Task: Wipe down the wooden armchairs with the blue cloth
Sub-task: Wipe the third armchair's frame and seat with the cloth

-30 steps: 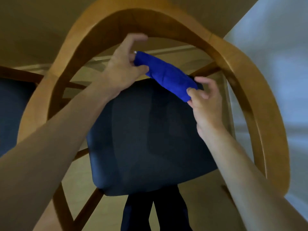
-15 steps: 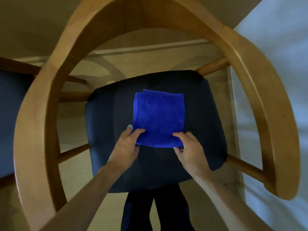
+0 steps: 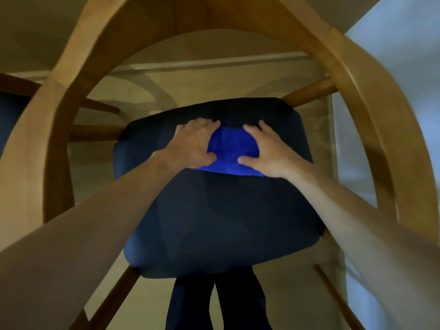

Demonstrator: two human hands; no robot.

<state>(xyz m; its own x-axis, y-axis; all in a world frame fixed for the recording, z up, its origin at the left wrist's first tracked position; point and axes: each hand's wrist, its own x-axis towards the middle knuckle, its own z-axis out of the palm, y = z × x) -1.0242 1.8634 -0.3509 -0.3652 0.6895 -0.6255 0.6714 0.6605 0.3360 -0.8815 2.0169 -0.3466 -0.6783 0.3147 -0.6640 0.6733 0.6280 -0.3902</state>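
The blue cloth point(image 3: 232, 151) lies folded on the dark navy seat cushion point(image 3: 221, 222) of a wooden armchair, near the cushion's far edge. My left hand point(image 3: 192, 144) lies flat on the cloth's left side, fingers spread toward the far edge. On the right side my right hand point(image 3: 266, 148) presses down the same way, thumb on the cloth's near part. Both hands cover the cloth's sides, so only its middle and near edge show. The chair's curved wooden back and arm frame point(image 3: 371, 96) arches around the seat.
A second chair's dark seat point(image 3: 12, 120) and wooden rail show at the far left. A pale wall point(image 3: 404, 55) stands close on the right. Dark trouser legs point(image 3: 219, 303) are below the seat's near edge. Tan floor and a baseboard lie beyond the chair.
The cloth went from held up between both hands to laid flat on the seat. Both hands then slid from its near edge farther out, and now press on its sides.
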